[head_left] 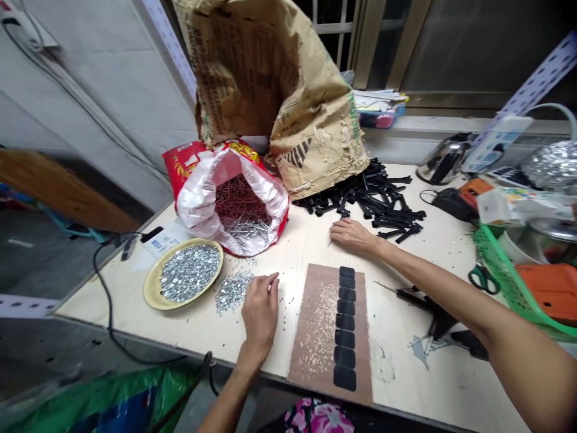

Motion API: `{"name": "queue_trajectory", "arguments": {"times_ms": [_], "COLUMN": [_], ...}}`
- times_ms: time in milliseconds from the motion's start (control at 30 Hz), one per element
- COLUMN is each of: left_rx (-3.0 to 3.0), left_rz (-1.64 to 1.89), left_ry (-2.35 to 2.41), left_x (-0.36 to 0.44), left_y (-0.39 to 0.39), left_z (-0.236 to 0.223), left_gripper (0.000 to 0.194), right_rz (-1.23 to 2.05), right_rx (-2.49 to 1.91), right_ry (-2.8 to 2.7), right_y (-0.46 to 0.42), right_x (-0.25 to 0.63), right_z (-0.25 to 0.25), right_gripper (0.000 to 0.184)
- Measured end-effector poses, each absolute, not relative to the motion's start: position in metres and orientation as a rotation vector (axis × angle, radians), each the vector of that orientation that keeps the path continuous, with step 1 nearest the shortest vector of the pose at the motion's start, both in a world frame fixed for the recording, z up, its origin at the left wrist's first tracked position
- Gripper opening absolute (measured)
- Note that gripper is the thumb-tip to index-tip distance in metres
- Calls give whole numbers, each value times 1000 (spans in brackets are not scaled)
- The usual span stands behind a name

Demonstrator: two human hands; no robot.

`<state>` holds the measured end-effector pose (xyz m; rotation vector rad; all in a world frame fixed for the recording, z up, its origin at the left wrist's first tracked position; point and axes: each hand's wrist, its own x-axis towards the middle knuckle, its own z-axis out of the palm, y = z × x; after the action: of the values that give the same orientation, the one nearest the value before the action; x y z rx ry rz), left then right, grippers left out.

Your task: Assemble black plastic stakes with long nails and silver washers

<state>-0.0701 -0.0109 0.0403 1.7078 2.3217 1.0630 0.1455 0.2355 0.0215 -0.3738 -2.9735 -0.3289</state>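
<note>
My left hand rests on the table beside a loose heap of small silver washers. Its fingers are drawn together, thumb against forefinger; whatever they pinch is too small to make out. Farther out, my right hand is at the near edge of a pile of black plastic parts, its fingers closed. A thin metal pin pokes out below its fingertips. Between my arms lies a brown board bearing a column of black rounded-square pads and pale specks.
A yellow bowl of washers stands left. Behind it a red-and-white bag holds many thin metal pins. A large paper sack leans at the back. On the right are green scissors, a screwdriver-like tool and a green basket.
</note>
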Motion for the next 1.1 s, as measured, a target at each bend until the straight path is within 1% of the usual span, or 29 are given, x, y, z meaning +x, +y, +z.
{"name": "queue_trajectory", "arguments": {"times_ms": [67,133,233,367,467,567,633,733,800,833,867,933,1100], "left_rx": [1859,1965,2112,2204,2195,2100,2004,1694,1317,1107,944,710,568], "left_rz": [824,593,388,375,427,445,527,895,1180,1283,1338,1399,1483], "left_ry": [2515,2595,2557,2492,2468,2455,2446,2342,2077,1866,1659,1433,1242], "left_x": [-93,-109,-118,-116,-115,-115,-111,-95,-77,-66,-55,-37,-21], "left_y": [-12,-11,-4,5,10,12,13,12,11,11,12,13,16], "left_z": [37,31,21,16,19,24,29,39,47,52,56,63,71], "left_gripper": [30,30,32,33,33,29,26,23,26,29,32,34,34], "right_rz": [-395,-414,-285,-29,69,137,203,366,484,529,559,575,530], "right_rx": [-348,-366,-483,-675,-779,-877,-941,-984,-962,-947,-937,-939,-971], "right_ry": [-2972,-2914,-2705,-2406,-2321,-2295,-2280,-2270,-2282,-2290,-2295,-2287,-2288], "right_y": [244,246,240,223,207,183,162,123,97,86,76,62,54], "right_x": [142,142,144,147,153,160,164,163,157,154,150,144,135], "right_z": [16,18,35,67,82,85,84,84,84,84,84,84,80], "right_gripper": [25,27,30,28,26,25,26,27,26,26,25,23,23]}}
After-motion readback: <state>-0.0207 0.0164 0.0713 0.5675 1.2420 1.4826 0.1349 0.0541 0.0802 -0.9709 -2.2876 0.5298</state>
